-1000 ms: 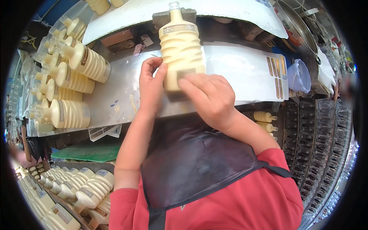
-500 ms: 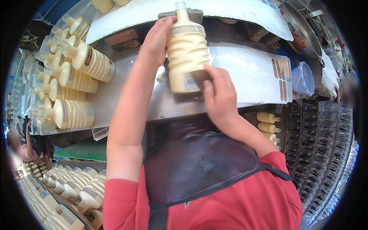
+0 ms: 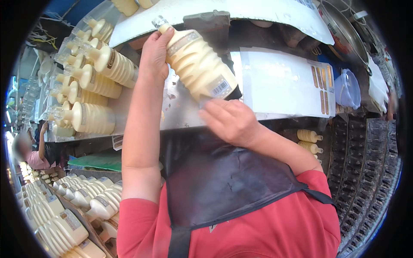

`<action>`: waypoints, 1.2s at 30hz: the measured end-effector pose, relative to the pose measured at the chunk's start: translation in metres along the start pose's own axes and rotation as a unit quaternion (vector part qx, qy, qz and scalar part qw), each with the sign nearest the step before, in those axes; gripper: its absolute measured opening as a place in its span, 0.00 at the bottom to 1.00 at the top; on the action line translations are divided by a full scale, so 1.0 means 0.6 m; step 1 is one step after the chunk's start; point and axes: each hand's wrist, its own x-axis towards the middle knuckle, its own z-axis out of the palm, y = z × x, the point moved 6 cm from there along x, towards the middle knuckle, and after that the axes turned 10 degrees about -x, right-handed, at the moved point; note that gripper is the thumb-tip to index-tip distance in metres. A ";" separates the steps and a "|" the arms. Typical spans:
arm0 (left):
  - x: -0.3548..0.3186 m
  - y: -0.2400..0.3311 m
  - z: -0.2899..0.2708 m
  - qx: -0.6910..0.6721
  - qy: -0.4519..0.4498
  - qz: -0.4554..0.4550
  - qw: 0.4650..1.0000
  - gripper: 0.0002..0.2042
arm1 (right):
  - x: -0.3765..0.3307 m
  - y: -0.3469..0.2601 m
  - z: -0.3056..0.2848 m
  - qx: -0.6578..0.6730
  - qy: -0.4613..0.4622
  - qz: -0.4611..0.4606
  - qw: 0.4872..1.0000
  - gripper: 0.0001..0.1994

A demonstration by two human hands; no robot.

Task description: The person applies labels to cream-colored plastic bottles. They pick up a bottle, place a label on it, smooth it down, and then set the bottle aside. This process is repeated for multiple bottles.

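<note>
A cream-coloured bottle (image 3: 200, 64) with wavy ridges and a clear neck lies tilted above the metal table, its neck up to the left. Around its neck and shoulder my left hand (image 3: 155, 53) is closed. A patterned band label crosses the shoulder, and a barcode label (image 3: 220, 87) sits near the base. My right hand (image 3: 232, 120) is at the lower end of the bottle, fingers bent together and slightly blurred. A small greyish flat piece (image 3: 204, 100) shows at its fingertips, mostly hidden; its kind cannot be made out.
Several similar bottles (image 3: 92, 117) lie stacked at the table's left. A white sheet (image 3: 275, 81) with a strip of gold-brown labels (image 3: 320, 81) lies right of the bottle, beside a pale bucket (image 3: 346, 89). Crates of bottles (image 3: 64, 228) stand lower left; dark racks (image 3: 361, 172) stand right. Another person (image 3: 36, 157) is at far left.
The bottle has turned from nearly upright to slanting, its neck swinging left with my left hand. My right hand has moved down and left to the base's lower corner.
</note>
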 end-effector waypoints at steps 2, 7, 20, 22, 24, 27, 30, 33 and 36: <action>-0.010 0.009 -0.006 0.024 0.002 0.018 1.000 0.14 | 0.006 0.003 -0.003 0.046 0.014 0.031 0.998 0.18; -0.058 0.039 -0.002 -0.007 -0.022 0.079 0.997 0.14 | -0.037 0.085 0.016 0.142 0.058 0.304 0.940 0.18; -0.054 0.329 0.177 0.177 -0.024 0.466 0.867 0.11 | -0.169 0.233 0.004 0.406 0.108 0.613 0.669 0.22; 0.012 0.362 0.192 0.216 -0.003 0.485 0.848 0.12 | -0.185 0.231 0.012 0.419 0.047 0.602 0.678 0.21; 0.086 0.358 0.219 0.400 0.070 0.497 0.767 0.14 | -0.207 0.224 0.014 0.420 0.002 0.594 0.687 0.20; 0.206 0.349 0.212 0.515 0.129 0.465 0.709 0.25 | -0.222 0.233 0.013 0.288 -0.003 0.564 0.774 0.20; 0.335 0.381 0.134 0.540 0.110 0.407 0.729 0.27 | -0.213 0.254 0.011 0.184 -0.006 0.555 0.811 0.22; 0.430 0.380 0.111 0.569 0.115 0.417 0.700 0.32 | -0.226 0.280 0.026 0.138 -0.037 0.555 0.820 0.18; 0.470 0.345 0.131 0.576 0.095 0.420 0.695 0.35 | -0.249 0.280 0.030 0.084 -0.016 0.561 0.823 0.16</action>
